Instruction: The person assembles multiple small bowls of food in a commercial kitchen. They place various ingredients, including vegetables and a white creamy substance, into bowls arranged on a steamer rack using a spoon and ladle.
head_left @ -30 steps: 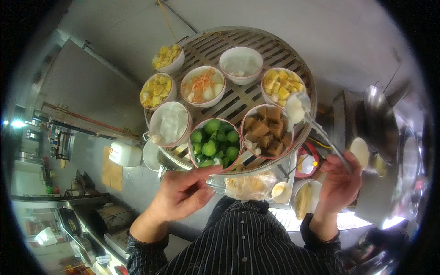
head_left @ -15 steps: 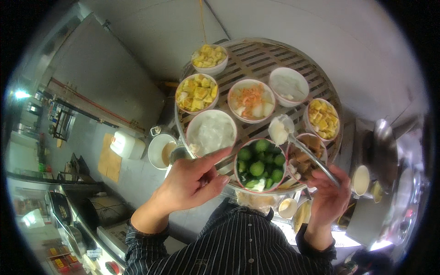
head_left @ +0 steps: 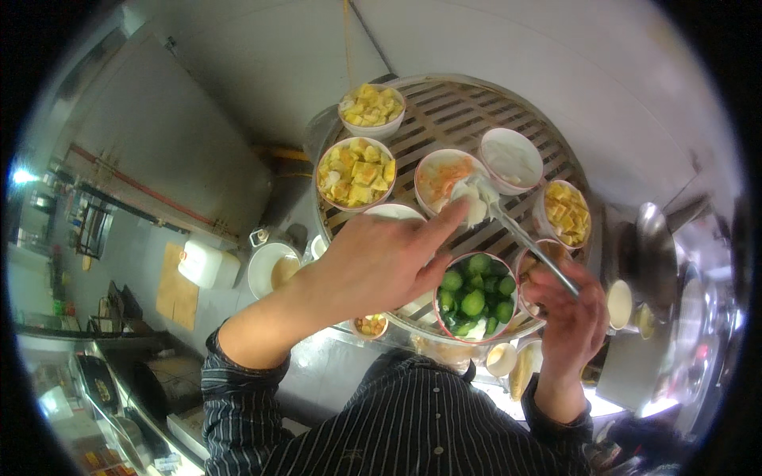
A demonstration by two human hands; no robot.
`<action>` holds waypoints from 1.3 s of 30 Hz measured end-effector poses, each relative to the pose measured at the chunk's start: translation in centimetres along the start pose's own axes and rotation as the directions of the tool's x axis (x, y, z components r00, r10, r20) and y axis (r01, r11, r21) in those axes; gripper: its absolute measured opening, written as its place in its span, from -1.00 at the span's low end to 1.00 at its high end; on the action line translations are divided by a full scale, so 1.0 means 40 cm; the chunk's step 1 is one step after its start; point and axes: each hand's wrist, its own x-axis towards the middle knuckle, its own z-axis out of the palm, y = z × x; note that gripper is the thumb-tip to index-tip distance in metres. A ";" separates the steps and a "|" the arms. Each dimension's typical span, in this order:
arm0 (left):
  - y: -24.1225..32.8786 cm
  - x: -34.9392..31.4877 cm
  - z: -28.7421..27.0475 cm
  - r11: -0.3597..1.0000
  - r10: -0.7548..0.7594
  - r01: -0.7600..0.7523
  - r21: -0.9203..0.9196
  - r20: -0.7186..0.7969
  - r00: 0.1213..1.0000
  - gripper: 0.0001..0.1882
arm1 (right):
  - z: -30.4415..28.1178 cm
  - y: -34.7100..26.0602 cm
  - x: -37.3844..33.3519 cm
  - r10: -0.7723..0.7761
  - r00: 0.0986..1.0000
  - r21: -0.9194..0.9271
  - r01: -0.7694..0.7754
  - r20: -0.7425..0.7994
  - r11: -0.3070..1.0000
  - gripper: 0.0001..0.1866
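Observation:
My right hand (head_left: 563,317) is closed round the handle of a metal ladle (head_left: 540,252). Soft white stuff (head_left: 476,200) sits at the ladle's head, at the right rim of a bowl of orange shreds and pale pieces (head_left: 436,170). From the left, my left hand (head_left: 389,258) reaches across, its index fingertip at the white stuff, thumb apart and other fingers partly hidden. Below the ladle stands a bowl of green vegetable pieces (head_left: 476,293). My right fingers partly cover a bowl with brown pieces (head_left: 540,262). Under my left hand, another white bowl (head_left: 394,212) is mostly hidden.
All these bowls stand on a round slatted rack (head_left: 444,103). It also carries several bowls of yellow cubes (head_left: 357,174) and a bowl of whitish contents (head_left: 512,159). At the left are a white pot (head_left: 270,268) and a white jug (head_left: 208,263). Pans (head_left: 657,238) hang at the right.
The ladle's head has moved from above the green bowl to the orange-shred bowl's rim. My left hand has moved up and right, its index finger now at the white stuff.

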 end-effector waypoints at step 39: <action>0.011 0.127 0.130 0.971 -0.180 0.098 0.219 0.393 0.902 -0.62 | -0.050 0.038 0.026 -0.007 0.998 0.003 0.008 -0.055 1.000 -0.45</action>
